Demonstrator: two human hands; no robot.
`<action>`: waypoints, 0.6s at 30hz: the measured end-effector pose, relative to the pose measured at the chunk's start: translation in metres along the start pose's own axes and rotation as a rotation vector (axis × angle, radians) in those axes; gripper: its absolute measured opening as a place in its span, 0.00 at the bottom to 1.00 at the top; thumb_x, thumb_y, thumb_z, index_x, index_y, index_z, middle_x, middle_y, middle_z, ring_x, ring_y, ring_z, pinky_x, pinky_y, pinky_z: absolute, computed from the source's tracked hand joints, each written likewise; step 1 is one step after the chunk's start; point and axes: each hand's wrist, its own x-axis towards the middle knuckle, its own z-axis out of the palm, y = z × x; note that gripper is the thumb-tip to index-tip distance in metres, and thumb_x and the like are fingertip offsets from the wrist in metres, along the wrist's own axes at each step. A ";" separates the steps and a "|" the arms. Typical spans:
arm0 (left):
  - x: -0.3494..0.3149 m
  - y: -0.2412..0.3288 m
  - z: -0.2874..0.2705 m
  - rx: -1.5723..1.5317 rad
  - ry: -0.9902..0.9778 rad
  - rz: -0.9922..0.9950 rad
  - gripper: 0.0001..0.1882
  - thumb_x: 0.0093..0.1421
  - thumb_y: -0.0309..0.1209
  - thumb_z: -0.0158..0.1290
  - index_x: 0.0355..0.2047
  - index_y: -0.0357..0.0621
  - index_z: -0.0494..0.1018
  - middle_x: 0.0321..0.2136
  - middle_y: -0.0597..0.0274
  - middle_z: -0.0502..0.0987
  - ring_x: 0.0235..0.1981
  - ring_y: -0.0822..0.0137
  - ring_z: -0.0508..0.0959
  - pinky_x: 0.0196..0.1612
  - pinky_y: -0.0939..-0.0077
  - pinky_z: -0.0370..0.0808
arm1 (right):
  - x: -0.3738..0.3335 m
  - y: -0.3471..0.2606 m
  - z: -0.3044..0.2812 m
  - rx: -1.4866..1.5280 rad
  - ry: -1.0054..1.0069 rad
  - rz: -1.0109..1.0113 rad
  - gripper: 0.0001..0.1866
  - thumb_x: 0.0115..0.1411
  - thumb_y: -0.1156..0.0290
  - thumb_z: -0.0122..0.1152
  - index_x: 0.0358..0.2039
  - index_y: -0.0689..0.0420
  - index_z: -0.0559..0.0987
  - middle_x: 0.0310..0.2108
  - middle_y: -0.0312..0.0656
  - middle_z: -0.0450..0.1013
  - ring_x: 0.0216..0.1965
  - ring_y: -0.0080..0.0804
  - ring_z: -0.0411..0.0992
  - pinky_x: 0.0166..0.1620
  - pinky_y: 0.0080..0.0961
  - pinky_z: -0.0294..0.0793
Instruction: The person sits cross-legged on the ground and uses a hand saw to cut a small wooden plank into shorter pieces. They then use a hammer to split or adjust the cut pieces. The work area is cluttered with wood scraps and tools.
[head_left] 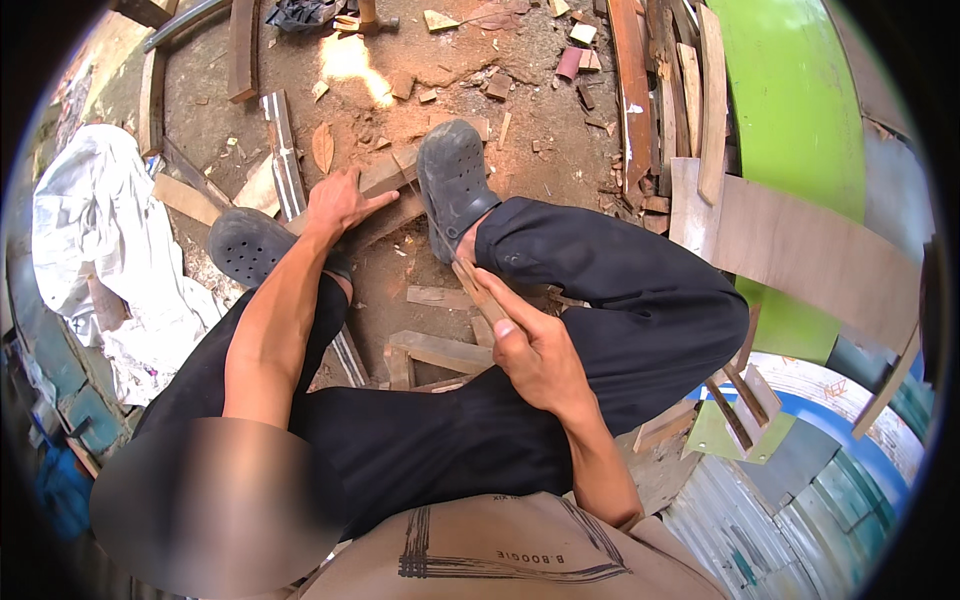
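Gripping a thin-bladed hand tool (468, 272) with brown wooden handle (486, 300) in the closed right hand (540, 358), angled past a dark grey perforated clog (452, 175), resting an open left hand (338, 205) on a brown wooden beam (385, 178), amid scattered wood scraps (498, 87)
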 end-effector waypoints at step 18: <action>0.010 0.000 0.009 0.017 0.010 -0.007 0.50 0.51 0.75 0.54 0.49 0.35 0.77 0.38 0.38 0.82 0.44 0.45 0.83 0.46 0.54 0.79 | 0.084 0.016 0.025 -0.029 0.044 -0.041 0.26 0.70 0.62 0.52 0.62 0.65 0.72 0.52 0.61 0.76 0.55 0.51 0.74 0.60 0.33 0.70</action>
